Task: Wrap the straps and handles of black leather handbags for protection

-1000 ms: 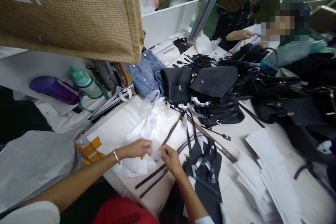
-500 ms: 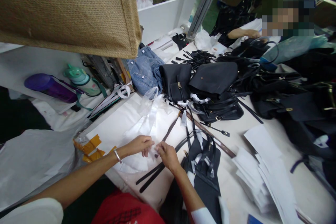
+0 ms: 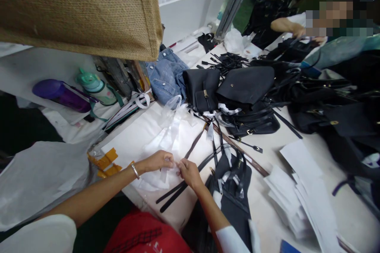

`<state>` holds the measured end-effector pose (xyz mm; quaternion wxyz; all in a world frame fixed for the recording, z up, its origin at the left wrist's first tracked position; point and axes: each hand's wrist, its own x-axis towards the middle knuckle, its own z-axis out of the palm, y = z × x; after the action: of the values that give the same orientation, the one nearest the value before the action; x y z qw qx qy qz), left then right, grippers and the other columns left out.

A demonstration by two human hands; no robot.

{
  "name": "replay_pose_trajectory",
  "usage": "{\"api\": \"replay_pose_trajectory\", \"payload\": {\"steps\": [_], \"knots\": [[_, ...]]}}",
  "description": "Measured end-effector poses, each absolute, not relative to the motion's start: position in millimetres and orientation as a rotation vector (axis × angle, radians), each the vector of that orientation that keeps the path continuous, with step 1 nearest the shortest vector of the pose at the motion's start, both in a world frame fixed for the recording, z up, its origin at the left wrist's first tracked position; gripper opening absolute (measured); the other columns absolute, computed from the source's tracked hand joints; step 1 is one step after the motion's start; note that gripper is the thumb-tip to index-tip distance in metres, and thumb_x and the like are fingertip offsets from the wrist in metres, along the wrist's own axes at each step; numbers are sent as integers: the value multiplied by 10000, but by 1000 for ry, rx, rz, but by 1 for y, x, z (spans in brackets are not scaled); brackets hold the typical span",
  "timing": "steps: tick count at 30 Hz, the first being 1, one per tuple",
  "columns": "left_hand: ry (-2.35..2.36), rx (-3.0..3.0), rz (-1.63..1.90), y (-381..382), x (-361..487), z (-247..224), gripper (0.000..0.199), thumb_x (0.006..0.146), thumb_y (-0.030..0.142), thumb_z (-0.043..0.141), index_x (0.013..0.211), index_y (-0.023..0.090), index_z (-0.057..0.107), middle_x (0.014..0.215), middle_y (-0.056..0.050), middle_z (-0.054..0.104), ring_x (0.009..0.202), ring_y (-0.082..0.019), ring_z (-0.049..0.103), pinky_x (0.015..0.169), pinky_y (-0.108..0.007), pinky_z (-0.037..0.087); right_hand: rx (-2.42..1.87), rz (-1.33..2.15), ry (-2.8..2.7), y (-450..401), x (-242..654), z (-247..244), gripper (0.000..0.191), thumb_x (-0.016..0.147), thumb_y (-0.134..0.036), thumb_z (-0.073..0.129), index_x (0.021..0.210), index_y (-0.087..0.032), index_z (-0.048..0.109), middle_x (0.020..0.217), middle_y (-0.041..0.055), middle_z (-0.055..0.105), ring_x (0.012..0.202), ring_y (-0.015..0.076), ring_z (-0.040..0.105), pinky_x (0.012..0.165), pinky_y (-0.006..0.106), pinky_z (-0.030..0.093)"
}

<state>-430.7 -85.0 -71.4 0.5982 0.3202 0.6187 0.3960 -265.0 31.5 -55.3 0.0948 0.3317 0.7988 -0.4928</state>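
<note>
My left hand (image 3: 162,161), with a metal bangle at the wrist, is closed in a pinch on a small strip of translucent white film (image 3: 164,174) that hangs below its fingers. Close beside it, my right hand (image 3: 190,173) pinches too; its fingertips almost touch the left ones, and what lies between them is too small to make out. Beneath both hands are thin white sheets (image 3: 148,184) on the table. A black backpack (image 3: 233,193) with wrapped handles lies right of my right hand, its black straps (image 3: 172,197) reaching under that wrist.
Black bags (image 3: 246,87) and a denim piece (image 3: 166,75) are stacked beyond my hands. White paper sheets (image 3: 308,193) lie at right. A burlap bag (image 3: 83,12) hangs at upper left above two bottles (image 3: 62,95). Across the table, a co-worker's hands (image 3: 297,31) handle black items.
My hands have come slightly closer together, and the film strip now shows below my left fingers. The co-worker's hands have shifted. The view has moved a little.
</note>
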Motion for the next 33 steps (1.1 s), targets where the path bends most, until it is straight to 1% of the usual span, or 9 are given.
{"api": "replay_pose_trajectory", "payload": {"steps": [3,5,9,12,17,20,24,28,33], "knots": [[1458,728,927,-88,-434,-74,216,747,354,651,767,139,660,670,-5,631,622,-140,567,603,-237,434,873,-1309,2481,33,-254,-52,207,933,-315,436,831,-203,576,731,-8,668,674,130,599,656,226,400],[1461,719,939,-89,-436,-75,220,751,358,651,765,139,656,662,-9,637,620,-143,571,618,-245,441,577,-1096,2609,31,-245,-48,77,863,-231,535,907,-213,595,862,11,665,817,158,597,724,247,406],[1460,715,975,-88,-437,-74,235,761,373,649,737,140,646,649,-13,648,648,-151,586,670,-256,446,-19,-676,2673,19,-237,-50,222,759,-278,673,960,-203,615,966,67,625,948,238,542,764,319,423],[1463,711,999,-87,-438,-73,250,760,389,652,744,139,651,648,-13,649,649,-155,586,672,-259,441,-166,-497,2672,10,-239,-60,124,817,-250,603,922,-185,616,912,80,620,917,250,535,743,348,429],[1441,696,1053,-89,-439,-74,260,784,399,631,764,140,653,657,-15,650,637,-148,574,633,-250,422,5,-611,2690,16,-240,-50,98,866,-168,498,868,-186,594,885,66,639,888,235,558,755,338,417],[1431,681,1091,-90,-439,-77,255,794,385,624,752,135,649,663,-20,653,647,-150,579,652,-258,428,248,-999,2648,31,-230,-20,118,898,-185,453,919,-211,566,858,28,653,820,188,591,729,281,409],[1414,659,1138,-90,-438,-79,260,796,391,631,734,139,648,685,-18,654,665,-150,581,662,-262,432,742,-1494,2497,54,-218,7,242,973,-354,324,892,-228,515,665,-36,594,627,137,584,620,230,397],[1390,641,1172,-88,-435,-80,287,801,416,630,735,137,647,689,-31,658,670,-158,595,673,-276,451,1042,-1472,2508,66,-216,2,321,944,-472,325,902,-231,533,587,-42,556,568,159,570,639,259,423],[1383,625,1205,-87,-433,-82,284,815,415,618,810,133,652,695,-32,654,666,-155,602,670,-278,459,933,-1206,2603,62,-215,-9,249,935,-388,342,937,-245,545,584,-44,562,617,180,604,854,352,400]]}}
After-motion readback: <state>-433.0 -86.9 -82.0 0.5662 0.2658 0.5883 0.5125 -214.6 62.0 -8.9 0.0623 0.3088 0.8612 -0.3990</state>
